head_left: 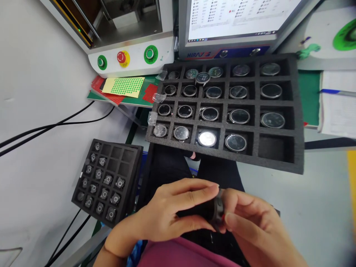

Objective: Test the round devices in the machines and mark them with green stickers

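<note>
Above my lap, a dark round watch case (218,209) is held on edge between both hands. My left hand (180,207) grips its rim with fingers above and thumb below. On the other side, my right hand (247,215) pinches near the case's back, where a small red bit shows by the thumb tip. The watch's faces are mostly hidden by the fingers. Beyond the hands lies a black foam tray (275,168) of round watches in square pockets; its near right pocket holds nothing. One watch (203,78) showing 02 53 rests across the pocket walls near the back.
A second foam tray (130,148) with small dark watch parts stands lower left. Behind are a machine panel with a red stop button (121,56) and green buttons, and a monitor (236,18). A sheet of green dots (124,86), red film, paper and a blue pen (333,91) lie about.
</note>
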`<action>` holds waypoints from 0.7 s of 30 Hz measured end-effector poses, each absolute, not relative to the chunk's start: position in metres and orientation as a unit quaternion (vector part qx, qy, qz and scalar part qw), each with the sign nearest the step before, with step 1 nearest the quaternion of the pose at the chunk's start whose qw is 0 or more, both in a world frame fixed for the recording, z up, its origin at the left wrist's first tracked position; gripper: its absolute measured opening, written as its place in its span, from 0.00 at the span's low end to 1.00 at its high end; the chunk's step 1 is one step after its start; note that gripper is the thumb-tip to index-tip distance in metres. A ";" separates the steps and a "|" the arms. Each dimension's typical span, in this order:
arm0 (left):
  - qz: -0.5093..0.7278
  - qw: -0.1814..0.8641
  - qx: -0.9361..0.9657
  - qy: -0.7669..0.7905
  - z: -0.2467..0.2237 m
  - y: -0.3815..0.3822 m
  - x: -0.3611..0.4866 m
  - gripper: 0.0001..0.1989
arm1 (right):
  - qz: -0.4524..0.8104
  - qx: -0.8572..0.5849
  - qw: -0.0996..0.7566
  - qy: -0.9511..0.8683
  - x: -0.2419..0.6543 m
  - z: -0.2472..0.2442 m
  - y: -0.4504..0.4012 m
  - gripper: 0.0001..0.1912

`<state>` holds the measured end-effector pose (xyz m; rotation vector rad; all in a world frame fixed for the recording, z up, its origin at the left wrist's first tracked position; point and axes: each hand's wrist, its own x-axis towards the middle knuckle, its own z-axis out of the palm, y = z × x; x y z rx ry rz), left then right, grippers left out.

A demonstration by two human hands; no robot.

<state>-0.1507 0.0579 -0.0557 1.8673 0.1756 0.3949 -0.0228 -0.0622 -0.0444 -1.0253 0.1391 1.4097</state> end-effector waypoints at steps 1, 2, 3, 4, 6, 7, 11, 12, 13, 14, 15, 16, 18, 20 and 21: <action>0.169 0.574 0.798 0.074 -0.055 0.058 -0.151 0.30 | 0.618 -0.451 0.642 0.061 -0.023 -0.044 -0.062 0.16; 0.168 0.573 0.799 0.074 -0.055 0.059 -0.151 0.30 | 0.616 -0.452 0.642 0.061 -0.023 -0.044 -0.061 0.16; 0.168 0.571 0.800 0.075 -0.055 0.059 -0.151 0.30 | 0.615 -0.454 0.642 0.060 -0.023 -0.043 -0.060 0.16; 0.169 0.570 0.800 0.076 -0.055 0.059 -0.151 0.30 | 0.614 -0.457 0.641 0.059 -0.024 -0.042 -0.059 0.16; 0.170 0.568 0.802 0.077 -0.054 0.059 -0.151 0.30 | 0.613 -0.459 0.640 0.058 -0.025 -0.040 -0.059 0.17; 0.171 0.568 0.802 0.076 -0.054 0.059 -0.151 0.30 | 0.614 -0.457 0.642 0.059 -0.025 -0.040 -0.059 0.18; 0.177 0.568 0.800 0.072 -0.055 0.057 -0.153 0.30 | 0.630 -0.411 0.656 0.061 -0.027 -0.047 -0.063 0.18; 0.180 0.567 0.801 0.069 -0.055 0.057 -0.153 0.30 | 0.644 -0.387 0.658 0.052 -0.026 -0.051 -0.064 0.18; 0.181 0.565 0.802 0.066 -0.055 0.057 -0.153 0.30 | 0.657 -0.361 0.660 0.040 -0.026 -0.056 -0.066 0.19; 0.181 0.563 0.804 0.061 -0.054 0.057 -0.153 0.30 | 0.670 -0.337 0.661 0.027 -0.026 -0.060 -0.067 0.20; 0.180 0.559 0.807 0.058 -0.054 0.056 -0.154 0.30 | 0.680 -0.318 0.661 0.016 -0.026 -0.063 -0.069 0.22; 0.179 0.556 0.809 0.056 -0.053 0.056 -0.154 0.30 | 0.685 -0.308 0.660 0.012 -0.026 -0.066 -0.069 0.24; 0.179 0.554 0.811 0.056 -0.052 0.057 -0.154 0.30 | 0.682 -0.319 0.658 0.035 -0.028 -0.066 -0.069 0.30; 0.180 0.555 0.810 0.059 -0.051 0.057 -0.154 0.30 | 0.676 -0.338 0.652 0.070 -0.031 -0.064 -0.067 0.36; 0.181 0.555 0.810 0.059 -0.050 0.057 -0.154 0.30 | 0.673 -0.346 0.648 0.083 -0.032 -0.062 -0.066 0.38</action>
